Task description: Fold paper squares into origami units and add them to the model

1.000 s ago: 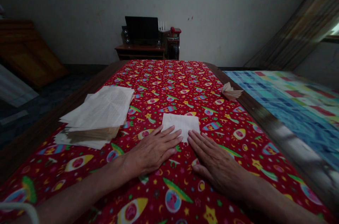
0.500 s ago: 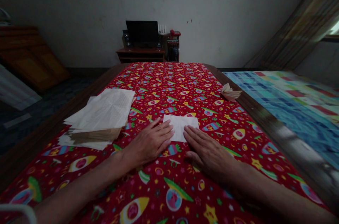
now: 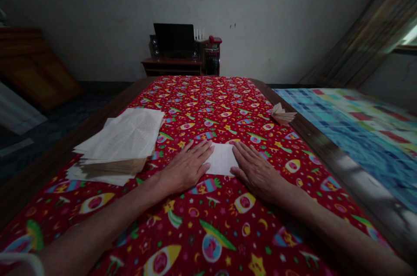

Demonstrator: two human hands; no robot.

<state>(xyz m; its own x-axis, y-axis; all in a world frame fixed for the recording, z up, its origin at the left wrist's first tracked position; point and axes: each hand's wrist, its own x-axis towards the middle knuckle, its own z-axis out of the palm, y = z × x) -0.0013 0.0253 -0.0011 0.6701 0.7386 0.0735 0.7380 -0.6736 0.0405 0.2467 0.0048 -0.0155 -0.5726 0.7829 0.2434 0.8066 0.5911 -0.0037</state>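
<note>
A small folded sheet of white paper (image 3: 222, 159) lies flat on the red patterned tablecloth (image 3: 195, 115). My left hand (image 3: 190, 165) rests palm down over its left edge, fingers stretched out and pointing away from me. Over the right edge, my right hand (image 3: 256, 167) lies flat too, its fingers straight and its thumb on the paper's near right corner. The middle of the paper shows between the two hands. Neither hand grips anything. To the left of my left hand sits a stack of loose printed sheets (image 3: 130, 134).
A folded paper piece (image 3: 282, 114) stands near the table's right edge. Dark wood borders (image 3: 312, 137) the cloth. Beyond the far end is a desk with a monitor (image 3: 174, 39) and speakers. A bed with a blue checked cover (image 3: 332, 119) is on the right.
My right hand has slid outward and away from me to the paper's right edge. My left hand has shifted slightly forward along the left edge. More of the paper's middle now shows.
</note>
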